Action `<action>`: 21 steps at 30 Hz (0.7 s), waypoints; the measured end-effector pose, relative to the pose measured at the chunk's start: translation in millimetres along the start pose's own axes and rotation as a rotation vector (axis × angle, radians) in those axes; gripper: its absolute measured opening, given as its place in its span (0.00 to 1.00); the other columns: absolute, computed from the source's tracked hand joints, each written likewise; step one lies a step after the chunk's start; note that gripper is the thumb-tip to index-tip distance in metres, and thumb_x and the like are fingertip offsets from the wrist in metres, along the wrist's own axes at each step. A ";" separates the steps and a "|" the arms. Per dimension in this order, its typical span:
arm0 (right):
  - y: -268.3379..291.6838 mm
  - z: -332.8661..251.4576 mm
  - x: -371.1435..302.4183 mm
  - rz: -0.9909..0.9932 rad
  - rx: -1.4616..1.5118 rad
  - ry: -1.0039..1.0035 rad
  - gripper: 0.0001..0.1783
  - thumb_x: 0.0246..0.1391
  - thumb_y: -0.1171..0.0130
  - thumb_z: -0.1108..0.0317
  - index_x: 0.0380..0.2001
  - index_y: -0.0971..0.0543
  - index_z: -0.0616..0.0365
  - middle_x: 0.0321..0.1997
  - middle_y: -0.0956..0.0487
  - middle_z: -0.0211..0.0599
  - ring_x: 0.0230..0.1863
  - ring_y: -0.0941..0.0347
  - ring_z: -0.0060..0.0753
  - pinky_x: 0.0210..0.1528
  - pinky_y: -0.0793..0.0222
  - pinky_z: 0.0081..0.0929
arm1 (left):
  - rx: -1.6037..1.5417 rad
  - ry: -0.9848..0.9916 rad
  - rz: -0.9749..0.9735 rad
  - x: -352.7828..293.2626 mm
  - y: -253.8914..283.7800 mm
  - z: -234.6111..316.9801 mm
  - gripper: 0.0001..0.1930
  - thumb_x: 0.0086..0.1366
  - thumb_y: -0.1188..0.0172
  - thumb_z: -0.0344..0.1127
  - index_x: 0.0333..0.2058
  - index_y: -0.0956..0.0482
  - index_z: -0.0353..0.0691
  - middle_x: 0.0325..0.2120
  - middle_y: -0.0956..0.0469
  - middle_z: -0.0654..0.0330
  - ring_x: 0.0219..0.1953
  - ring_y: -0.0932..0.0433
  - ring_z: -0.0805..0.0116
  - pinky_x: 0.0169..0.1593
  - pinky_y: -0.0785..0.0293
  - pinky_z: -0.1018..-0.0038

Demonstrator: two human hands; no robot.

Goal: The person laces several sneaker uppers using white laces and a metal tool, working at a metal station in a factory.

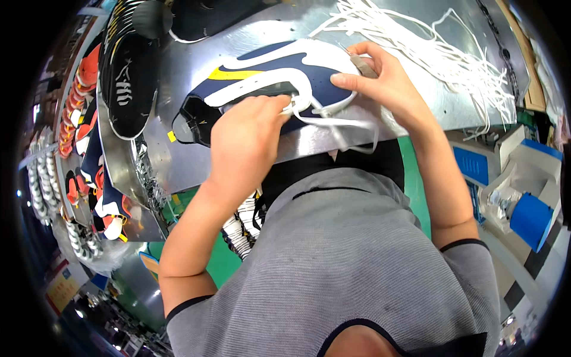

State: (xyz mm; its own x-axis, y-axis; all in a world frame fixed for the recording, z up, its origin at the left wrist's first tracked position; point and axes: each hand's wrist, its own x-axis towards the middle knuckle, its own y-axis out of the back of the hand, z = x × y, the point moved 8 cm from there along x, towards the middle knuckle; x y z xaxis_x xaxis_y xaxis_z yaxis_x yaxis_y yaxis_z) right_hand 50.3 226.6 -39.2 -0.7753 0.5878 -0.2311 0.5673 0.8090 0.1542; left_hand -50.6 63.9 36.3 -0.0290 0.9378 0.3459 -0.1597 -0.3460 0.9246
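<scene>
A navy, white and yellow shoe upper lies on its side on the metal table, its dark heel opening to the left. My left hand is over its middle, fingers pinched at the eyelet edge on a white shoelace. The lace's loose loop hangs toward the table's near edge. At the toe end, my right hand is closed around a small hand tool with a grey-brown handle. A thin metal tip shows at the tool's far end; its exact shape is too small to tell. My left fingers hide part of the eyelets.
A pile of white laces spreads over the back right of the metal table. Black shoe parts lie at the left and back. Orange and navy uppers stand on a left rack. A blue container is at the right.
</scene>
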 end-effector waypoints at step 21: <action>-9.0 6.8 -3.7 0.124 0.022 0.003 0.27 0.48 0.27 0.55 0.40 0.25 0.65 0.33 0.21 0.37 0.33 0.25 0.23 0.36 0.30 0.22 | -0.923 0.949 -0.252 -19.2 -52.4 -74.0 0.09 0.63 0.34 0.33 0.37 0.15 0.33 0.28 0.19 0.66 0.29 0.28 0.83 0.35 0.32 0.83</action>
State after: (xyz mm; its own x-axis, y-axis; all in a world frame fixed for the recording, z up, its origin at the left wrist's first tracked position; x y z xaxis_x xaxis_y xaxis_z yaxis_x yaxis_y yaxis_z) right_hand 50.0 217.1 -46.2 -0.6997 0.6832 -0.2090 0.6647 0.7297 0.1599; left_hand -114.7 66.1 -30.6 -0.5073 0.7599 -0.4063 -0.8516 -0.3698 0.3716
